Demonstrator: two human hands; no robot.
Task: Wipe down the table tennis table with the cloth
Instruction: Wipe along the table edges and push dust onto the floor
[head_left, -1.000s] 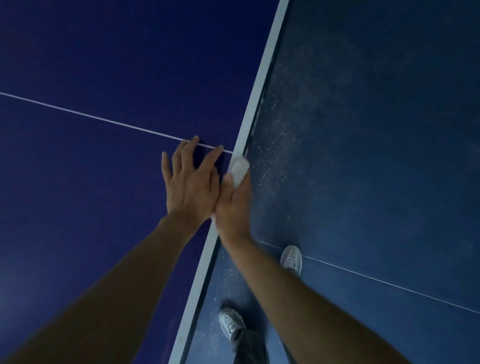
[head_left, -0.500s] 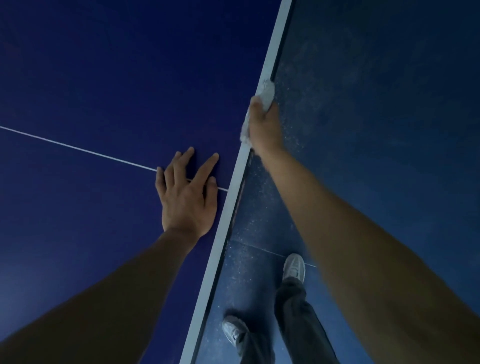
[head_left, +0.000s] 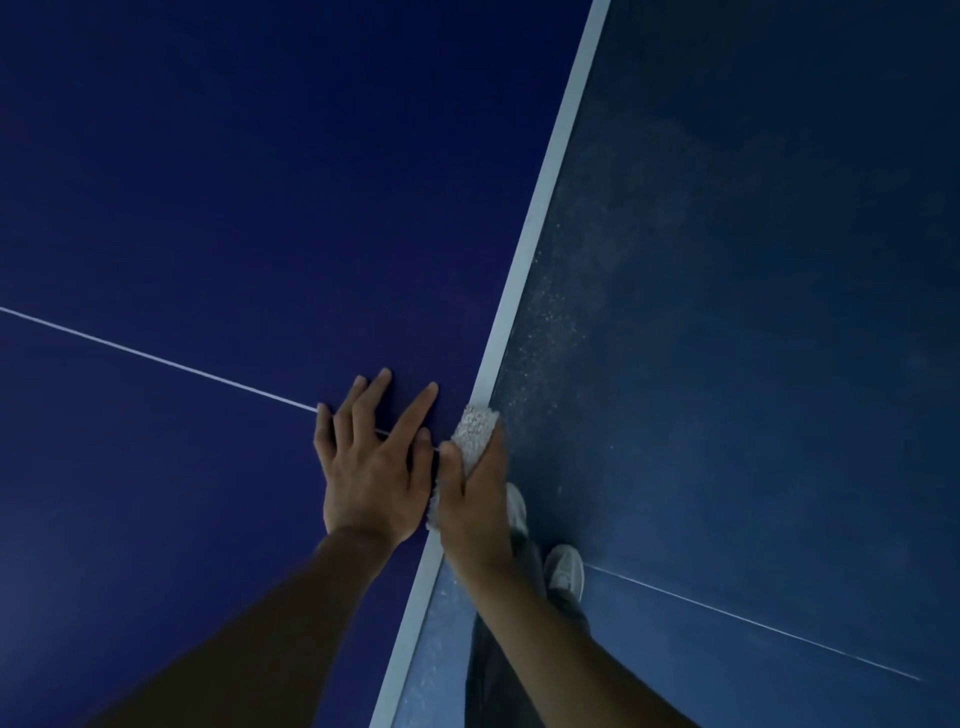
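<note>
cloth (head_left: 474, 432) on table edge (head_left: 546, 174), left hand (head_left: 370, 488) alongside

Dark blue table tennis table (head_left: 208, 182): thin white centre line (head_left: 156, 358) runs from left to pale edge band (head_left: 545, 197) at right. On it: left hand (head_left: 371, 478), flat, fingers spread, across the line; white nubbly cloth (head_left: 472, 434) on the edge band, gripped by right hand (head_left: 475, 514).

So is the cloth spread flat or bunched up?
Bunched up. The right hand grips the cloth as a wad at the edge of the table, with a lump sticking out above the hand.
</note>
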